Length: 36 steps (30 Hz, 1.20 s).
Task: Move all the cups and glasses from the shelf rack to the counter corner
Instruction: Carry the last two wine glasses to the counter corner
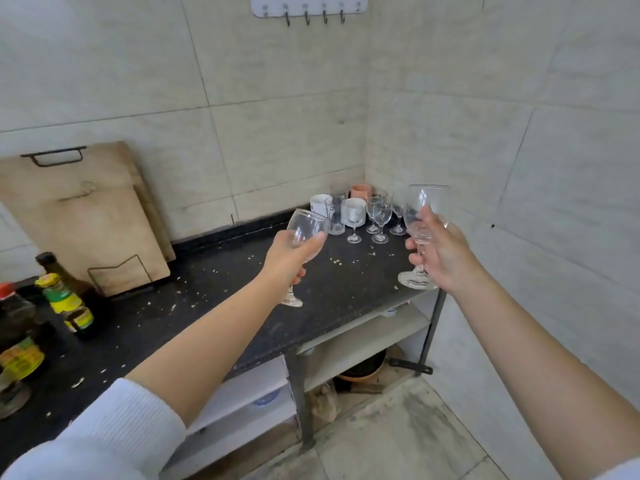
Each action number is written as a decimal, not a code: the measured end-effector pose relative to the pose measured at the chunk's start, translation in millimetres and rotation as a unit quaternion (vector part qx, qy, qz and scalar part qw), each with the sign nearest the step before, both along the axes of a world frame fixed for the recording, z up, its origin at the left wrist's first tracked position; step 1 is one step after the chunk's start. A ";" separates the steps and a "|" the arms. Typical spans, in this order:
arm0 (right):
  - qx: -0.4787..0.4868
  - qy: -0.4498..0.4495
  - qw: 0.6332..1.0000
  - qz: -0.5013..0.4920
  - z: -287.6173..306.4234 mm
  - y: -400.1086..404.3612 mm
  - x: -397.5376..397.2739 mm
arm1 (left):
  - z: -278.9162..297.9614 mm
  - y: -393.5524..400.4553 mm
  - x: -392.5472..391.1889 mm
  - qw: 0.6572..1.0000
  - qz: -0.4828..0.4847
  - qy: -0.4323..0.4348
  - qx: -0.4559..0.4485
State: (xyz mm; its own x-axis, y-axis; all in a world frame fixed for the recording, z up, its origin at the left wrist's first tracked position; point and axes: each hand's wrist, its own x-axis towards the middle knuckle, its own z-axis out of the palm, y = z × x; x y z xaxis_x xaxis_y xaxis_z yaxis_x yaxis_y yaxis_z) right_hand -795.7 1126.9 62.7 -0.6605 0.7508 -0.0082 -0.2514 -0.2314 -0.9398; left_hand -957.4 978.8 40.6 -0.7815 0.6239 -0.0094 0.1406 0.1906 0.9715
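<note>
My left hand (289,256) grips a clear stemmed glass (306,226) by bowl and stem, tilted, above the black counter (214,292). My right hand (440,251) holds a taller clear stemmed glass (427,204) upright near the counter's right edge. In the counter corner stand several stemmed glasses (379,216), a glass mug (334,214), two white cups (355,210) (319,203) and a terracotta cup (361,191). The shelf rack is out of view.
Wooden cutting boards (86,216) lean on the tiled wall at the left. Sauce bottles (65,303) stand at the counter's left. Crumbs dot the counter. Under it are shelves (363,337) and a pan (363,370). A hook rail (308,8) hangs above.
</note>
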 end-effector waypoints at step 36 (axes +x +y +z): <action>0.578 -0.417 0.686 0.145 -171.9 287.7 -374.3 | -144.4 345.2 -370.4 0.959 0.127 0.076 -0.242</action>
